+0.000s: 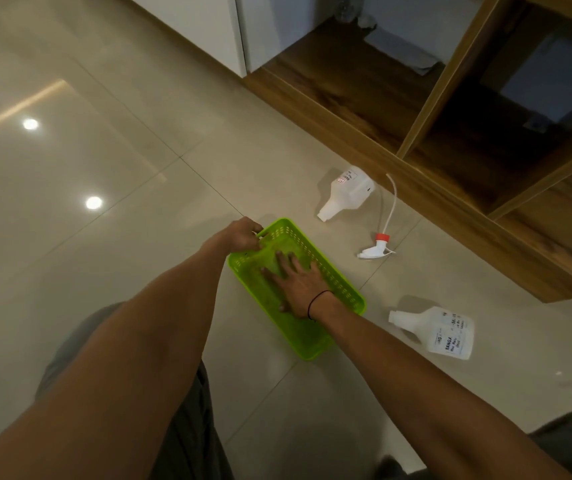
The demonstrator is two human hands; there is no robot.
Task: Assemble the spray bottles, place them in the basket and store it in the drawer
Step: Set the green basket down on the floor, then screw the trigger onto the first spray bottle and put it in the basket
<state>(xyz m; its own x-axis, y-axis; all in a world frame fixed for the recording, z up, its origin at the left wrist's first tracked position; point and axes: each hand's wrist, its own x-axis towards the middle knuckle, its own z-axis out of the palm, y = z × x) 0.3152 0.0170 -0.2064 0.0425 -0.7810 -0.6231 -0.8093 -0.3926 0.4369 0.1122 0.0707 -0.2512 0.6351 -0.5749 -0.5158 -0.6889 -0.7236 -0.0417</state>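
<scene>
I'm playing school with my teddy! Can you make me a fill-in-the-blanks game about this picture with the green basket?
1. The basket is the colour ____.
2. The number of white bottles lying on the floor is ____.
3. The spray head has a collar coloured ____.
4. The right hand lies flat inside the ____, while the left hand grips its rim.

Missing words: green; two; red; basket
</scene>
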